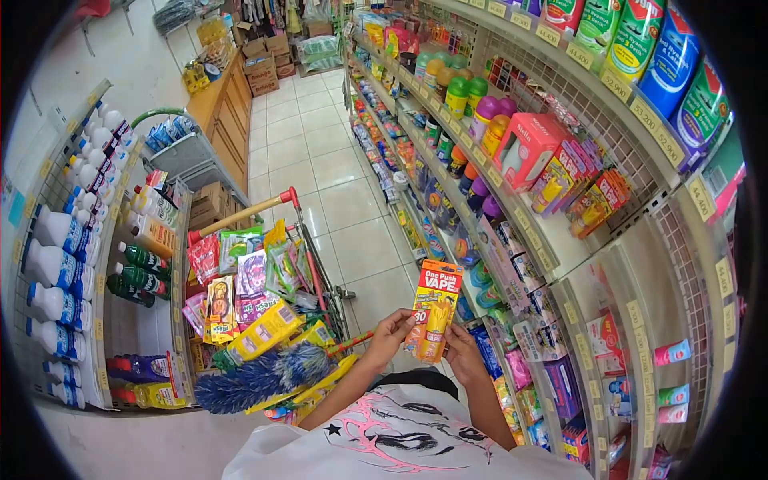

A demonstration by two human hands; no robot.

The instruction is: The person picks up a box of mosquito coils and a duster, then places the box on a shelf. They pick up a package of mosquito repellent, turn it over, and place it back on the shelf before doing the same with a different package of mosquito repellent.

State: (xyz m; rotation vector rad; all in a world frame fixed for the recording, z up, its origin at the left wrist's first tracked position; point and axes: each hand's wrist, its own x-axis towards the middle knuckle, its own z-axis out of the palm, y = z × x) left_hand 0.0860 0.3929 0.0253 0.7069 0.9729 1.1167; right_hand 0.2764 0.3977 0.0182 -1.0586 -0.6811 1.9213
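Note:
An orange and yellow One Push Vape insect-spray pack (438,300) is held upright before my body, its printed front facing me. My left hand (390,334) grips its left edge, and my right hand (465,352) pinches the lower right edge. Just left of my hands stands a shopping cart (244,214) with a red and wooden handle. It carries several bagged goods, among them a yellow Fresh pack (264,330). A blue fluffy duster (268,376) lies across the near end of the cart, partly hiding yellow packs under it.
Tall shelves with price tags (580,54) curve along my right, holding spray cans (638,40), a red Stella box (528,148) and more Vape packs (598,200). White bottles (56,264) line the left shelf. A grey trolley (192,160) and cartons (260,72) stand farther down the tiled aisle (344,200).

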